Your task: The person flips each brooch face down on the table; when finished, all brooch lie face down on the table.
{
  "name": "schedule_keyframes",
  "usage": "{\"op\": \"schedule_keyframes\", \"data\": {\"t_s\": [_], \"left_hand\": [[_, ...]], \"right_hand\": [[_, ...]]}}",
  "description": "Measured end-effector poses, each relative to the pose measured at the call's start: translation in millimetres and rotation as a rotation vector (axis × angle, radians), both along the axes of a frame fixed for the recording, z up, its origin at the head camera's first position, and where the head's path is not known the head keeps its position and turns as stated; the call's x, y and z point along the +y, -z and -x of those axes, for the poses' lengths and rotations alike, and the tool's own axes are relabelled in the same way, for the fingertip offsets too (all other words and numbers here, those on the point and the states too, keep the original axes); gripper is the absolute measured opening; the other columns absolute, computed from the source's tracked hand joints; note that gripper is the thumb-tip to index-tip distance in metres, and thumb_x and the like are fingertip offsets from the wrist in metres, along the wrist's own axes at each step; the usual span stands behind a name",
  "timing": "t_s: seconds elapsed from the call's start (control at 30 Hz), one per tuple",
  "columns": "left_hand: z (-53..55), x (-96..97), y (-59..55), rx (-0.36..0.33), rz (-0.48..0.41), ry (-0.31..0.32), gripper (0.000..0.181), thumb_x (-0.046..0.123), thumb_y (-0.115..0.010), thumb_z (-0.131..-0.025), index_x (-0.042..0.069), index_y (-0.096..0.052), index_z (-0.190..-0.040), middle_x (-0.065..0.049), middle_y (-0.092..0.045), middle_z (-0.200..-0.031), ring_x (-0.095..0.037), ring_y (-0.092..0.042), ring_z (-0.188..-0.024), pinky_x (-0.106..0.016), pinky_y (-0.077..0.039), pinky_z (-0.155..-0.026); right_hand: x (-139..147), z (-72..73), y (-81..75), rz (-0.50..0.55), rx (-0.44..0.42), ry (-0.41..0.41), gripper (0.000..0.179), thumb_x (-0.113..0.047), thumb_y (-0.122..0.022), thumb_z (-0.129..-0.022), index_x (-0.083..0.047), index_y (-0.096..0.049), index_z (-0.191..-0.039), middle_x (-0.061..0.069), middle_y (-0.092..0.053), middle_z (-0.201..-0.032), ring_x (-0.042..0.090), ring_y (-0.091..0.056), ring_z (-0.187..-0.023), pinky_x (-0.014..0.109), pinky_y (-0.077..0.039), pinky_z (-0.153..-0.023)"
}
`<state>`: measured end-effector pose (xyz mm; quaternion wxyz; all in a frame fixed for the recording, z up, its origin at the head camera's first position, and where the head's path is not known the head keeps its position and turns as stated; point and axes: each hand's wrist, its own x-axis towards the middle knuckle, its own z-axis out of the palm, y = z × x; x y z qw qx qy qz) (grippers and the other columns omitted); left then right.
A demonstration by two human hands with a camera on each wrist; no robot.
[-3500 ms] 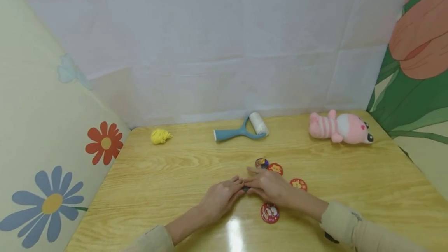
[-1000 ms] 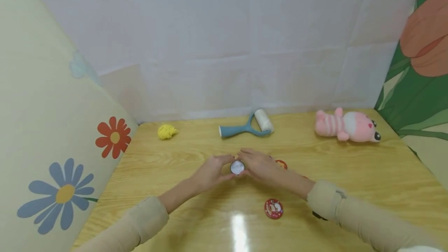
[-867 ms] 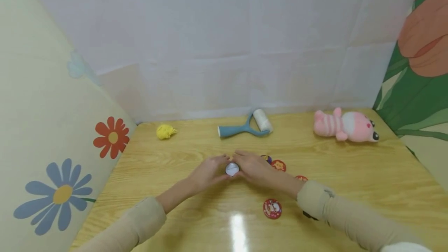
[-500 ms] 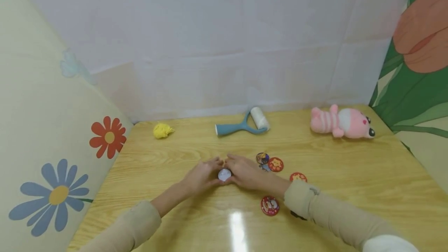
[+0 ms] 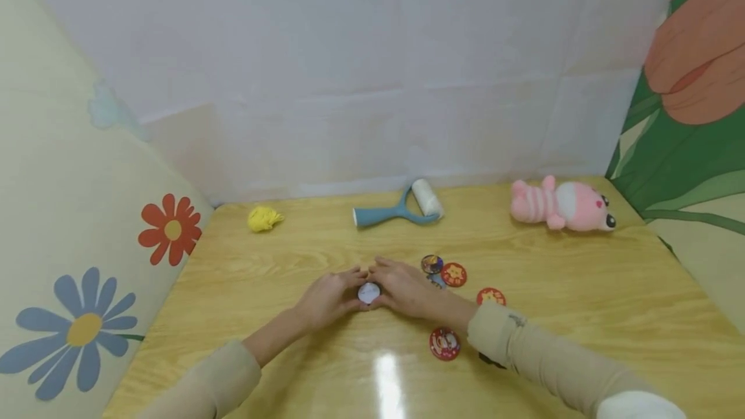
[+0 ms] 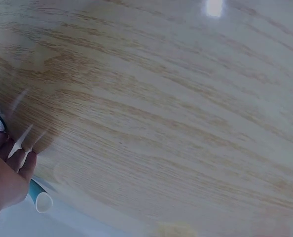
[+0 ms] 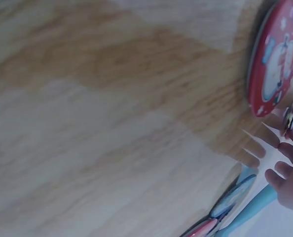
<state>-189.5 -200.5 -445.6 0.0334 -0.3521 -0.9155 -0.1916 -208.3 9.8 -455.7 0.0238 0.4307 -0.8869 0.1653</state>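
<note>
Both hands meet over the middle of the table in the head view, holding a small round badge (image 5: 369,293) between their thumbs and fingers. Its pale silvery-white face is turned up toward the head camera. My left hand (image 5: 327,299) grips it from the left, my right hand (image 5: 403,288) from the right. Only a sliver of the badge shows past the fingers in each wrist view. Just right of the right hand lie a dark picture badge (image 5: 432,264), a red badge with a yellow star (image 5: 454,274) and a greyish-blue piece (image 5: 436,281) partly under them.
Another red star badge (image 5: 491,296) lies by the right sleeve, and a red badge with a white figure (image 5: 445,344) nearer the front. Along the back are a yellow bundle (image 5: 264,218), a blue-handled lint roller (image 5: 378,214) and a pink plush toy (image 5: 559,204). A white cloth (image 5: 314,83) hangs behind.
Earlier the hands were low over a dark piece on the table; then the badge came up between them, pale face showing. Since then hands and badge have shifted left and slightly toward the front.
</note>
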Motion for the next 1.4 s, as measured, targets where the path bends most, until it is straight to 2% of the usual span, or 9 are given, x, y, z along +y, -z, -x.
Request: {"op": "schedule_keyframes", "data": {"t_s": [0.2,0.33,0.4,0.47,0.57,0.77,0.9,1.1,1.4], "left_hand": [[4.3,13.5,-2.3,-0.009,-0.013,0.026,0.05,0.025,-0.081,-0.08,-0.003,-0.065,-0.118,-0.017,-0.068,-0.115,-0.034,-0.064,-0.107,-0.045,-0.055,-0.087],[0.5,24.7,-3.7,-0.043,-0.047,-0.06,0.058,0.029,-0.082,-0.079,-0.001,-0.06,-0.124,-0.014,-0.067,-0.117,-0.031,-0.066,-0.104,-0.043,-0.056,-0.085],[-3.4,31.2,-3.5,-0.056,-0.07,-0.109,0.061,0.031,-0.082,-0.079,0.001,-0.059,-0.126,-0.016,-0.065,-0.121,-0.032,-0.063,-0.11,-0.045,-0.054,-0.091],[-6.5,38.6,-2.7,-0.054,-0.071,-0.126,0.063,0.034,-0.082,-0.079,0.001,-0.058,-0.128,-0.018,-0.062,-0.127,-0.036,-0.058,-0.118,-0.049,-0.05,-0.097],[-10.4,52.0,0.9,-0.058,-0.043,-0.098,0.069,0.04,-0.079,-0.08,0.0,-0.056,-0.131,-0.019,-0.057,-0.133,-0.036,-0.052,-0.125,-0.05,-0.044,-0.103],[-13.6,76.1,11.7,-0.093,-0.004,-0.015,0.071,0.047,-0.069,-0.086,-0.002,-0.053,-0.135,-0.021,-0.049,-0.141,-0.036,-0.043,-0.133,-0.05,-0.035,-0.11],[-11.8,87.0,15.6,-0.077,-0.008,0.022,0.065,0.041,-0.069,-0.088,-0.004,-0.054,-0.133,-0.021,-0.049,-0.14,-0.037,-0.044,-0.132,-0.05,-0.036,-0.109],[-14.0,87.2,16.3,-0.053,0.003,0.015,0.059,0.039,-0.069,-0.089,-0.003,-0.058,-0.129,-0.02,-0.051,-0.139,-0.035,-0.047,-0.131,-0.048,-0.039,-0.107],[-19.4,92.1,16.5,-0.016,0.026,-0.022,0.057,0.039,-0.068,-0.089,-0.002,-0.06,-0.128,-0.018,-0.053,-0.137,-0.032,-0.05,-0.128,-0.044,-0.046,-0.102]], "right_hand": [[16.9,2.5,0.2,0.024,-0.025,0.029,0.057,-0.045,-0.068,-0.087,-0.007,-0.061,-0.128,0.014,-0.055,-0.137,0.034,-0.041,-0.135,0.046,-0.039,-0.109],[31.5,1.9,-4.6,0.051,0.009,0.043,0.048,-0.044,-0.068,-0.089,-0.008,-0.065,-0.122,0.011,-0.061,-0.13,0.032,-0.046,-0.132,0.044,-0.042,-0.107],[39.0,0.6,-8.0,0.06,0.064,0.031,0.041,-0.04,-0.069,-0.089,-0.008,-0.068,-0.115,0.008,-0.066,-0.12,0.028,-0.054,-0.122,0.04,-0.047,-0.102],[48.0,-1.5,-10.9,0.061,0.106,0.023,0.036,-0.038,-0.07,-0.089,-0.009,-0.069,-0.109,0.004,-0.068,-0.11,0.022,-0.058,-0.11,0.034,-0.051,-0.094],[62.7,-6.9,-12.8,0.05,0.099,0.022,0.036,-0.042,-0.071,-0.088,-0.011,-0.07,-0.106,0.0,-0.065,-0.103,0.015,-0.056,-0.095,0.027,-0.053,-0.08],[88.1,-16.3,-8.1,-0.024,0.045,0.038,0.047,-0.052,-0.071,-0.083,-0.012,-0.068,-0.108,-0.002,-0.059,-0.098,0.014,-0.055,-0.091,0.028,-0.053,-0.076],[99.2,-16.2,-4.2,-0.023,0.046,0.039,0.044,-0.045,-0.076,-0.08,-0.012,-0.067,-0.108,0.001,-0.06,-0.102,0.016,-0.059,-0.093,0.03,-0.055,-0.08],[98.0,-13.9,-2.5,0.052,-0.03,0.007,0.036,-0.032,-0.079,-0.081,-0.01,-0.066,-0.106,0.002,-0.061,-0.106,0.017,-0.061,-0.097,0.032,-0.054,-0.089],[94.2,-14.2,-0.3,0.178,-0.123,0.042,0.021,-0.013,-0.078,-0.081,-0.008,-0.066,-0.097,0.002,-0.061,-0.096,0.015,-0.061,-0.088,0.029,-0.055,-0.081]]}}
